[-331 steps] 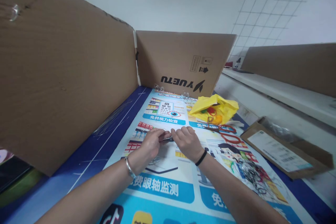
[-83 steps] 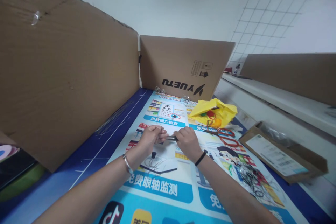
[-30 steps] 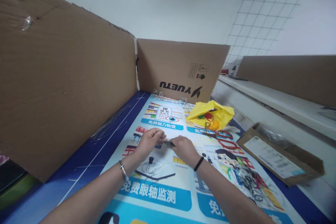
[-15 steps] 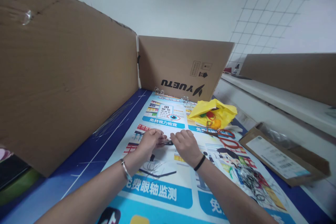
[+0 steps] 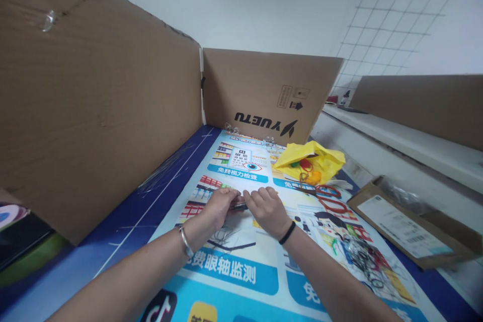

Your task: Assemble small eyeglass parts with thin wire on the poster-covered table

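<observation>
My left hand [image 5: 222, 206], with a silver bangle on its wrist, is closed in a pinch over the printed mat [image 5: 245, 307]. Close beside it, my right hand [image 5: 266, 209] has its fingers curled in a fist. Between the two sits a slim dark tool [image 5: 239, 207], mostly covered by my fingers, so its kind does not show. The right hand grips one end of it. What the left fingertips pinch is too small to make out. Below the hands, thin loose wires [image 5: 224, 235] and a dark strip [image 5: 237, 247] lie on the mat.
A yellow bag [image 5: 328, 161] with coloured thread stands near red-handled scissors [image 5: 327, 191]. A tangled wire heap [image 5: 362, 259] lies at right, beside an open cardboard box [image 5: 407, 226]. Cardboard panels [image 5: 113, 110] wall the left and back. Thin wires [image 5: 164, 168] lie along the left panel.
My hands have drawn slightly closer together, and the left has turned a little over the dark tool. The whole view has shifted slightly. Both hands stay closed.
</observation>
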Demonstrator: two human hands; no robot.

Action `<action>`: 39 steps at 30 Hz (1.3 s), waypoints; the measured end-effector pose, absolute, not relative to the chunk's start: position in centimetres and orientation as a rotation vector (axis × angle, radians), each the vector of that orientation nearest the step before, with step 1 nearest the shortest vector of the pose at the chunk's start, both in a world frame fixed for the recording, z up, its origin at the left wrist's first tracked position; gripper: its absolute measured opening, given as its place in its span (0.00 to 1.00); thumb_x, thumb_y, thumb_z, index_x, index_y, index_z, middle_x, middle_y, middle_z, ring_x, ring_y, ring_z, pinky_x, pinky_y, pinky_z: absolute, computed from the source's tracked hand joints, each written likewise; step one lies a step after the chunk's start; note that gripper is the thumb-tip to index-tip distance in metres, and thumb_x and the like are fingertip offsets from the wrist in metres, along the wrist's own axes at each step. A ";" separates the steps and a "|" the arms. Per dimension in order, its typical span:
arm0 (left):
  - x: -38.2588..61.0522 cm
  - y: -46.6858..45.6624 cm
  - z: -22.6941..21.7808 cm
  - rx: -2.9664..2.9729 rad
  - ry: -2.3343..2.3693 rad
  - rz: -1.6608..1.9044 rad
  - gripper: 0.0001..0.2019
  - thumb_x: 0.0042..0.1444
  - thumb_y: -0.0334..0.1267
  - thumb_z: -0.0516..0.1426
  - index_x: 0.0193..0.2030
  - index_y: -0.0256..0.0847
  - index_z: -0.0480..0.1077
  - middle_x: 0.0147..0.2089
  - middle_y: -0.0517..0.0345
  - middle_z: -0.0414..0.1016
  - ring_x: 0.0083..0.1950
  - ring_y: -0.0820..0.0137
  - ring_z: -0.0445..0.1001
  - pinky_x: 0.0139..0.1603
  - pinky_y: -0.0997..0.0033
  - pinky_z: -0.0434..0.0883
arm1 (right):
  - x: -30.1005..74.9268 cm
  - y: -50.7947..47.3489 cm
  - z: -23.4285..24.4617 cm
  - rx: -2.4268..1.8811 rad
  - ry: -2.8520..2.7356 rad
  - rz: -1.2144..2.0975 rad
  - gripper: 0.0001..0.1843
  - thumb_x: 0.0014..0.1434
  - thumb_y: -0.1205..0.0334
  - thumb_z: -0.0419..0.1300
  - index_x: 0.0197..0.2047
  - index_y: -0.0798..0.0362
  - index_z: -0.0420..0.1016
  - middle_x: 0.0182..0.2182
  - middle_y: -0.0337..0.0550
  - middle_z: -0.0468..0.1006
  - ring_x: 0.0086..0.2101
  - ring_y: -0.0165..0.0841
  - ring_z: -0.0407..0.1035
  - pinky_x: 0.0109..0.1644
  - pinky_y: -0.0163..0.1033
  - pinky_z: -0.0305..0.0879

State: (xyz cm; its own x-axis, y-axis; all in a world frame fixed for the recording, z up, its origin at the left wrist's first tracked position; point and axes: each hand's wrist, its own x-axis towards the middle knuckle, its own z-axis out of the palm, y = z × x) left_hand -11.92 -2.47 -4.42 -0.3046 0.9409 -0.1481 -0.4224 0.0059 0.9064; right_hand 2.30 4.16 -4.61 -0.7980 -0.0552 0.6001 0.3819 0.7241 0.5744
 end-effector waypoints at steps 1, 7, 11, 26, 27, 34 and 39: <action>-11.8 -2.6 -4.3 0.638 1.144 1.548 0.06 0.40 0.34 0.58 0.19 0.37 0.65 0.21 0.59 0.71 0.26 0.72 0.69 0.31 0.70 0.69 | 2.3 4.2 -4.6 -0.246 -2.323 -0.954 0.10 0.60 0.70 0.52 0.45 0.59 0.70 0.28 0.43 0.70 0.31 0.34 0.59 0.37 0.44 0.51; -11.5 -2.9 -4.1 0.576 1.133 1.521 0.05 0.39 0.34 0.59 0.21 0.37 0.66 0.23 0.58 0.70 0.27 0.71 0.69 0.29 0.68 0.72 | 2.2 4.3 -4.7 -0.235 -2.329 -0.930 0.09 0.60 0.70 0.53 0.44 0.59 0.70 0.26 0.42 0.69 0.30 0.33 0.59 0.35 0.43 0.49; -11.7 -2.6 -4.5 0.585 1.131 1.528 0.06 0.38 0.34 0.59 0.19 0.36 0.65 0.22 0.59 0.68 0.25 0.73 0.67 0.27 0.71 0.71 | 2.3 4.4 -4.8 -0.229 -2.341 -0.895 0.09 0.61 0.70 0.53 0.44 0.59 0.71 0.25 0.42 0.69 0.30 0.33 0.58 0.35 0.43 0.49; -11.6 -2.8 -4.1 0.524 1.163 1.478 0.04 0.39 0.33 0.59 0.21 0.36 0.67 0.24 0.55 0.71 0.26 0.70 0.71 0.31 0.64 0.75 | 2.3 4.5 -4.9 -0.217 -2.374 -0.865 0.10 0.61 0.69 0.52 0.44 0.59 0.71 0.26 0.42 0.69 0.31 0.33 0.58 0.35 0.43 0.48; -11.7 -2.8 -4.2 0.523 1.164 1.475 0.04 0.39 0.33 0.59 0.21 0.36 0.67 0.24 0.55 0.71 0.26 0.70 0.71 0.31 0.64 0.75 | 2.3 4.5 -4.9 -0.219 -2.373 -0.866 0.10 0.61 0.69 0.52 0.44 0.59 0.71 0.26 0.42 0.69 0.30 0.33 0.58 0.35 0.43 0.48; -11.7 -2.7 -4.4 0.563 1.145 1.478 0.05 0.39 0.34 0.59 0.21 0.37 0.66 0.23 0.56 0.70 0.26 0.71 0.70 0.32 0.64 0.74 | 2.3 4.5 -5.0 -0.236 -2.389 -0.845 0.10 0.61 0.70 0.51 0.44 0.59 0.71 0.26 0.43 0.70 0.31 0.33 0.58 0.35 0.43 0.48; -11.9 -2.9 -4.0 0.634 1.170 1.529 0.07 0.40 0.35 0.60 0.20 0.37 0.65 0.22 0.59 0.69 0.27 0.73 0.70 0.30 0.73 0.70 | 2.2 4.3 -5.0 -0.297 -2.378 -0.807 0.10 0.61 0.70 0.51 0.43 0.59 0.71 0.25 0.43 0.69 0.30 0.33 0.59 0.35 0.42 0.48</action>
State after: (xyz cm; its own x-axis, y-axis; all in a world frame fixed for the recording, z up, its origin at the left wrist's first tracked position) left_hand -11.87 -2.92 -3.98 -0.2999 0.9373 -0.1778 -0.4169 0.0389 0.9081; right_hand 2.16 4.31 -5.02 -0.7931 0.0176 0.6088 0.3844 0.7898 0.4780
